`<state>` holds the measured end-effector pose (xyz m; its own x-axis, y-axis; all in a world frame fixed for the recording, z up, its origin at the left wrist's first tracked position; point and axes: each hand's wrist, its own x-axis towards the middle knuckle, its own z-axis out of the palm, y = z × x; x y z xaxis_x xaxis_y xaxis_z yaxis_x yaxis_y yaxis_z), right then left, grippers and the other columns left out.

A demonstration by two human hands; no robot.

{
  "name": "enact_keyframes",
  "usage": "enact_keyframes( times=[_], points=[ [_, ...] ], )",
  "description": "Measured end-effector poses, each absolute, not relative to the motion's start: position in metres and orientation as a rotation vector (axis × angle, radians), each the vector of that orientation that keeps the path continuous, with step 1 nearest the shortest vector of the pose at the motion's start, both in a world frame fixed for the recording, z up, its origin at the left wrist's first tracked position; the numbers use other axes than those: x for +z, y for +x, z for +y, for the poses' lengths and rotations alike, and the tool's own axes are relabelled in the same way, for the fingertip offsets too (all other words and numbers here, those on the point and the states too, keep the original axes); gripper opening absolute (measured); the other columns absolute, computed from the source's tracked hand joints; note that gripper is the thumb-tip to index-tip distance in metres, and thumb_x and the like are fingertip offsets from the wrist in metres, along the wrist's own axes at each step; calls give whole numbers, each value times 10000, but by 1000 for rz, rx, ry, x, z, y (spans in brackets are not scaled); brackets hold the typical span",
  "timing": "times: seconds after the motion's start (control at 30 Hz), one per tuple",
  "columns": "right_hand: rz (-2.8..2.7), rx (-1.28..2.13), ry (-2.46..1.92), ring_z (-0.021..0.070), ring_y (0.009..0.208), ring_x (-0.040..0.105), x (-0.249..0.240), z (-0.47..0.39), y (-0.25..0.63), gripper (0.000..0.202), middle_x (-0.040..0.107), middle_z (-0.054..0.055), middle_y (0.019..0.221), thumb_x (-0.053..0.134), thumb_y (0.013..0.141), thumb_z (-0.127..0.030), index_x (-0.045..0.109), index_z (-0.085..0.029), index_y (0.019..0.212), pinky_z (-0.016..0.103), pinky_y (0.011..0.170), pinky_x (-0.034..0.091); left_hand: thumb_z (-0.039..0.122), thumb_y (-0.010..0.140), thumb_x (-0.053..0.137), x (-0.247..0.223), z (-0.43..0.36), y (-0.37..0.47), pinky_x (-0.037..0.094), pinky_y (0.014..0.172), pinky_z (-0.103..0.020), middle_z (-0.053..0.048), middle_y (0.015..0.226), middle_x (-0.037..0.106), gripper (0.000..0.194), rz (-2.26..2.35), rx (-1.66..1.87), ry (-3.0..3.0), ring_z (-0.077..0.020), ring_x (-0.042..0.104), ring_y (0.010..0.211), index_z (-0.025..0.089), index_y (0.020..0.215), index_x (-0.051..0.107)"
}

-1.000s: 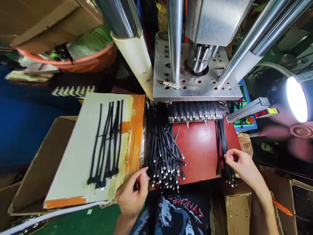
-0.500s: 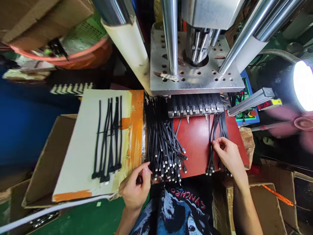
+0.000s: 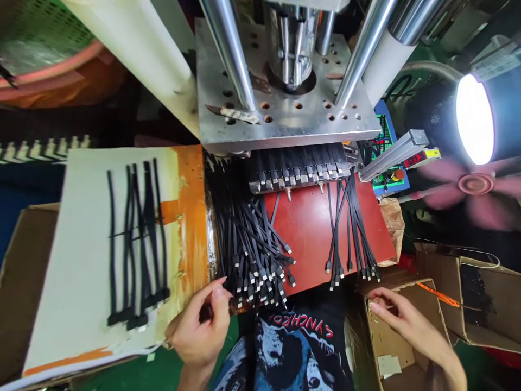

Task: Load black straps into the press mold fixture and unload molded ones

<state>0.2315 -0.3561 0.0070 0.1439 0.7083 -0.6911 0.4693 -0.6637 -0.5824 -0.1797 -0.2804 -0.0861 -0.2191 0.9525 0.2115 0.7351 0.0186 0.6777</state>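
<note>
My left hand [image 3: 201,326] is closed with thumb and index finger close together, beside the orange edge of the white board [image 3: 81,239]; I see nothing in it. My right hand [image 3: 401,320], loosely curled with a gap between thumb and index finger, hovers empty over a cardboard box [image 3: 391,347]. A large pile of black cables [image 3: 252,250] lies between the board and the red surface [image 3: 305,233]. More black cables [image 3: 356,233] hang over its right part. Several connectors sit in a row in the fixture [image 3: 299,176] under the press. Other cables [image 3: 136,244] lie on the board.
The press plate [image 3: 285,119] and its metal columns stand ahead. On the right are a metal bar [image 3: 393,155], a lit lamp [image 3: 474,119] and a pink fan [image 3: 476,184]. A basket [image 3: 44,70] is at the upper left.
My right hand has let go of the hanging cables and moved down and right, off the red surface. The view has shifted, so the board and press appear further left.
</note>
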Motion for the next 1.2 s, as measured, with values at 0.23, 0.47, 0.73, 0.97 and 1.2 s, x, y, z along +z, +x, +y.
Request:
enact_keyframes(
  times=[0.23,0.47,0.73,0.97,1.2],
  points=[
    [-633,1505,-1972,95,513,281,-56,-371,178,574,328,-89,602,597,909,-768,623,-197,856,240,488,225,277,972,681,-87,-278,-180,559,701,-267,-28,719,779,177,1967,1002,1746,-150,707,631,162,1029,804],
    [-724,1065,-2185,126,598,391,-43,-359,175,635,419,-31,595,583,925,-745,533,-192,618,274,580,299,279,968,669,-82,-275,-177,549,689,-252,-31,706,773,196,1987,1012,1741,-141,697,615,148,1013,807],
    [-673,718,-2224,199,760,669,-45,-367,206,561,738,81,990,773,797,-675,647,-204,1073,314,687,535,292,971,665,-80,-275,-176,554,690,-240,-18,705,777,198,1994,1002,1752,-137,711,622,157,1009,804],
    [-911,584,-2236,214,812,676,-45,-347,207,455,752,70,953,694,892,-632,727,-202,1040,338,753,527,323,994,649,-87,-278,-180,554,682,-244,-3,727,796,216,2005,969,1791,-143,734,631,177,1046,799],
    [-1112,663,-2212,224,838,704,-40,-344,217,425,766,81,1036,676,932,-579,732,-208,1130,350,784,548,313,1002,636,-85,-276,-178,555,668,-229,-1,722,791,215,1973,990,1819,-132,729,616,168,1021,793]
  ],
)
